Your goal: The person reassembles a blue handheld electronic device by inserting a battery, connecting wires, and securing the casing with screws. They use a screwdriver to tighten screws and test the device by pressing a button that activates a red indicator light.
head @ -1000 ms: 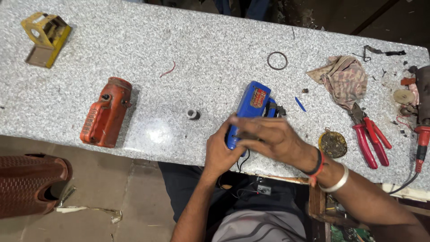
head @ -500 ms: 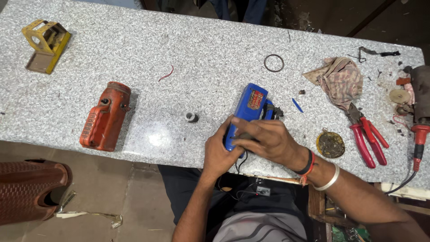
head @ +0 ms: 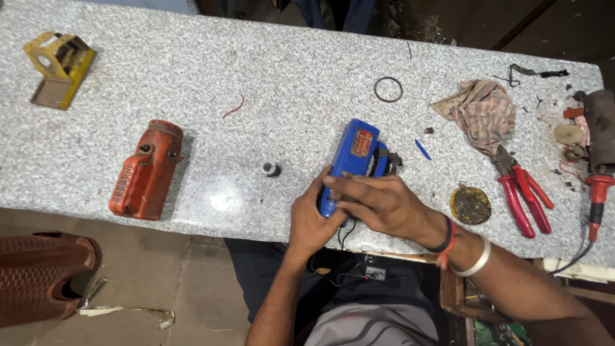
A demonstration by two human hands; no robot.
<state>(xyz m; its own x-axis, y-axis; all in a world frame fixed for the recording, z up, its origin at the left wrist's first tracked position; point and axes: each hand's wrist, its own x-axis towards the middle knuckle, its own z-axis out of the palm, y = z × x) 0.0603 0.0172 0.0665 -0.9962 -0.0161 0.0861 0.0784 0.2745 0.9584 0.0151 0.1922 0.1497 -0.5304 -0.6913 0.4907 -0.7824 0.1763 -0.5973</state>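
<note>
A blue power-tool housing (head: 353, 156) lies on the speckled granite table (head: 256, 77), its near end over the front edge. My left hand (head: 311, 218) grips that near end from the left. My right hand (head: 383, 204) covers it from the right, fingers laid across the casing. Dark wires hang from under the housing towards my lap. A black part sticks out on the housing's right side.
An orange tool casing (head: 146, 170) lies at left, a yellow part (head: 59, 67) at far left. A small grey bushing (head: 271, 169), a ring (head: 388, 89), a rag (head: 479, 112), red pliers (head: 520, 195), a round dirty disc (head: 470, 204) and a red-handled tool (head: 597, 192) lie around.
Both hands stay on the blue housing's near end; my right hand's fingers have shifted slightly across it. The view has drifted a little.
</note>
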